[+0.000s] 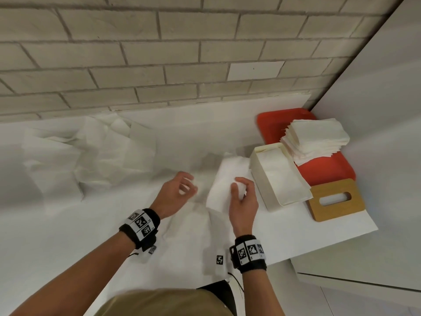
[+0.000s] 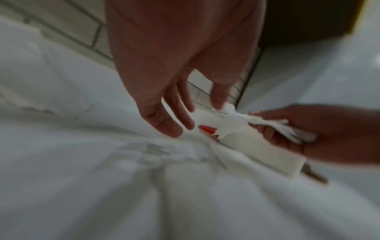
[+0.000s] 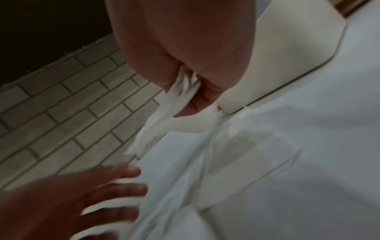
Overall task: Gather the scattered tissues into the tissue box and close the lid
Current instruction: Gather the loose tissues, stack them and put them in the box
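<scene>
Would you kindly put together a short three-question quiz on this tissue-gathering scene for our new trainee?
1. True or false: the wooden lid is on the tissue box.
2. Which hand pinches a tissue: A left hand, B right hand?
3. Fill in: the folded stack rests on a ___ tray.

Key: 1 false, it lies beside the box; 2 B; 3 red.
</scene>
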